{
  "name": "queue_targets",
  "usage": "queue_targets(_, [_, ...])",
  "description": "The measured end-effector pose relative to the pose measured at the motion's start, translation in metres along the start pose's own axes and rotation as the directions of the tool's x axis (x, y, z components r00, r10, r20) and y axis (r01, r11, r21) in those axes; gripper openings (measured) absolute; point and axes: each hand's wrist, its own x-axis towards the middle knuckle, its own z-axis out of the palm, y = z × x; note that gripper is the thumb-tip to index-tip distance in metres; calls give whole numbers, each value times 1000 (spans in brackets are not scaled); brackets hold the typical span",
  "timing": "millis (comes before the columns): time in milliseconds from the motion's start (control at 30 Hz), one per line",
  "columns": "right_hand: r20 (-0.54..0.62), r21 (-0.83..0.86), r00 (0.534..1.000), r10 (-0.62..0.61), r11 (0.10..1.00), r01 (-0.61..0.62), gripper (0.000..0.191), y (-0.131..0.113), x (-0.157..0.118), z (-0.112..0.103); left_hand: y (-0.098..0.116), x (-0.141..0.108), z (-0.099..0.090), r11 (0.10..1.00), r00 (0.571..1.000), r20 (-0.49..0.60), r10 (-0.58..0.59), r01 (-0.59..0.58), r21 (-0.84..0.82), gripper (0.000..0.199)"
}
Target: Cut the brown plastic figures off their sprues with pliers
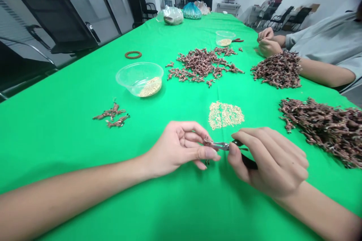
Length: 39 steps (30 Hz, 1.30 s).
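My right hand grips a pair of black-handled pliers, their steel jaws reaching left toward my left hand. Between its thumb and fingertips, my left hand pinches a small coppery branched piece, which touches the plier jaws. Just beyond my hands lies a flat patch of tiny gold beads on the green tablecloth. A few loose coppery pieces rest left of my left hand, and a large heap of them lies right of my right hand.
A clear plastic bowl holds gold beads. Behind it are a coppery heap and a brown ring. A co-worker's hands sit at the right, behind another heap. A smaller bowl, red-handled pliers and plastic bags stand farther away.
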Motion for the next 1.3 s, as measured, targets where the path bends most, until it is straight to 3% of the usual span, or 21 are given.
queue_targets(467, [11, -49, 998, -57, 997, 57, 16, 1, 2, 2, -1, -2, -1, 1000, 999, 43, -8, 9, -29, 26])
queue_targets(633, [14, -71, 999, -31, 997, 32, 14, -1, 1, 1, -4, -1, 2, 997, 998, 2, 64, -64, -32, 20])
queue_targets(867, [-48, -135, 998, -43, 990, 36, 17, -2, 3, 0, -7, -2, 6, 995, 987, -133, 95, -91, 33, 31])
queue_targets(1167, [-77, -112, 995, -71, 992, 62, 17, -6, 2, -6, -11, -3, 5, 971, 974, -113, 194, -207, -117, 16])
queue_targets(1300, [-59, -56, 998, -27, 998, 24, 15, -8, 1, -6, -13, -4, 5, 963, 970, -96, 221, -233, -135, 14])
